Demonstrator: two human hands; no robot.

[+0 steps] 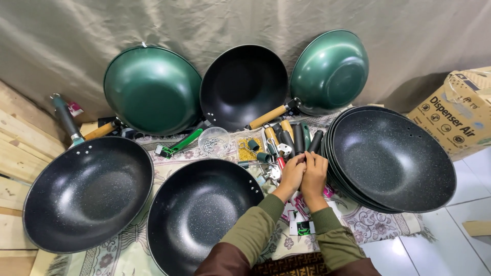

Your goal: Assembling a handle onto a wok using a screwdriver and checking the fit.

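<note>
1. Our left hand [291, 175] and right hand [313, 174] are pressed together side by side over a cluster of pan handles [295, 139] lying on the patterned mat [376, 225].
2. Both hands are curled with the fingers folded down onto a black handle at the near end of that cluster; we cannot tell how firmly either hand grips it, since the fingers hide the part beneath.
3. The handles, some black, some wood-coloured, one green, lie between the front black wok [197, 214] on our left and the stack of black speckled woks [391, 158] on our right.
4. Just left of the handles sit a clear plastic cup of screws [214, 140] and a small bag of yellow fittings [247, 152].
5. A loose green handle [183, 143] lies on the mat beyond the front wok.
6. Another black wok [87, 191] with a dark handle rests at far left on wooden boards [18, 153].
7. Three woks lean against the draped cloth at the back: a green one [152, 89], a black one [243, 84], and a second green one [330, 71] with a wooden handle.
8. A cardboard box [460, 115] stands at far right.
</note>
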